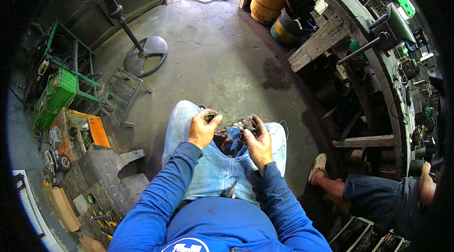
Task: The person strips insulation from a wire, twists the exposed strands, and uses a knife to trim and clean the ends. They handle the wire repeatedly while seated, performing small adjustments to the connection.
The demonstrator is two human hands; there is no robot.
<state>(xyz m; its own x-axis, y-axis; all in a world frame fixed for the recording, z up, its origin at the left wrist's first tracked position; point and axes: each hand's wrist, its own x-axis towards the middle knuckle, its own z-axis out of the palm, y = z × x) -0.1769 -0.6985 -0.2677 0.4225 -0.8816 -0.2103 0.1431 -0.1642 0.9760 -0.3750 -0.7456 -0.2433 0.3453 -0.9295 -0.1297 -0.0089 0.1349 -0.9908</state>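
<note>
My left hand point(204, 128) is closed in a pinch over my left thigh, and a thin dark piece shows at its fingertips, too small to name. My right hand point(259, 142) curls its fingers and thumb around the right side of a wire bundle point(232, 134) between my knees. Blue wrapping and small pale connector-like ends show on the bundle; its lower part is hidden between my legs. A thin loose wire point(286, 129) loops out over my right knee.
At left stand a pedestal fan point(125, 27), a metal stool point(120, 92), a green crate point(56, 96) and a low bench with tools point(101, 216). A long workbench point(385, 72) runs along the right. Under it are a gas cylinder point(266, 1) and buckets point(288, 25). Another person's leg point(369, 190) reaches in at lower right.
</note>
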